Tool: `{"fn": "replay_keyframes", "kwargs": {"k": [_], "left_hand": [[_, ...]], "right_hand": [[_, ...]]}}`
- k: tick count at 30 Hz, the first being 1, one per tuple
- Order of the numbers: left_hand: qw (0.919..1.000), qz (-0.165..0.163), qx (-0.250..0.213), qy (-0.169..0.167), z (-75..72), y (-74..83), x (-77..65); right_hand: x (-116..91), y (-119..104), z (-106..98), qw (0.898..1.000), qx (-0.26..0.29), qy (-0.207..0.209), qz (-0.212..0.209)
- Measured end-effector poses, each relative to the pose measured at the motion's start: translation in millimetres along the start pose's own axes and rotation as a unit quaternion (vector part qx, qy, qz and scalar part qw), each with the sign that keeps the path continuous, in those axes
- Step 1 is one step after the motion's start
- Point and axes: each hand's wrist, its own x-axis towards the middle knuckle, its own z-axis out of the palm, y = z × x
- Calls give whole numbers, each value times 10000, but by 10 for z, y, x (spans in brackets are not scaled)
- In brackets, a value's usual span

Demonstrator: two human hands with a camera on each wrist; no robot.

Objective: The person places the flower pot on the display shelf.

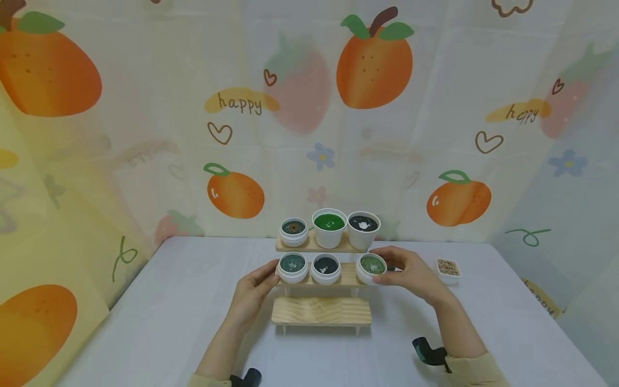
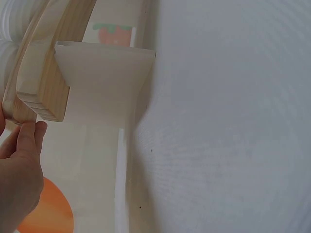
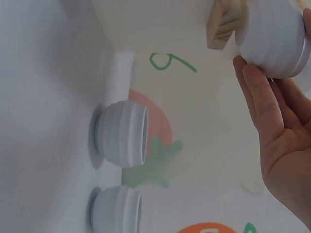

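A wooden tiered stand holds small white pots in the head view. My right hand (image 1: 411, 274) grips a white pot with speckled green contents (image 1: 372, 264) at the right end of the middle shelf, thumb in front and fingers behind. In the right wrist view that pot (image 3: 272, 39) sits against the board's end. My left hand (image 1: 251, 293) pinches the left end of the middle shelf (image 1: 347, 275), close to a pot with dark teal contents (image 1: 292, 267). Between the two end pots stands one with blackish contents (image 1: 326, 268).
Three white containers stand on the top shelf (image 1: 309, 246), including a bright green-filled cup (image 1: 329, 228). The lowest shelf (image 1: 321, 312) is bare wood. A small dish of beige bits (image 1: 448, 271) stands right of my right hand. Two pots, one nearer (image 3: 121, 133), show in the right wrist view.
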Motion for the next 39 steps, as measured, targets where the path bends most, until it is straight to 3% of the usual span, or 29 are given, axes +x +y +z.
{"fn": "replay_keyframes", "kwargs": {"k": [17, 39], "left_hand": [[10000, -33, -1, -28, -14, -5, -8], [10000, -42, 4, -27, -2, -4, -2]], "right_hand": [[80, -67, 175, 9997, 175, -121, -109], [105, -52, 225, 10000, 60, 61, -20]]}}
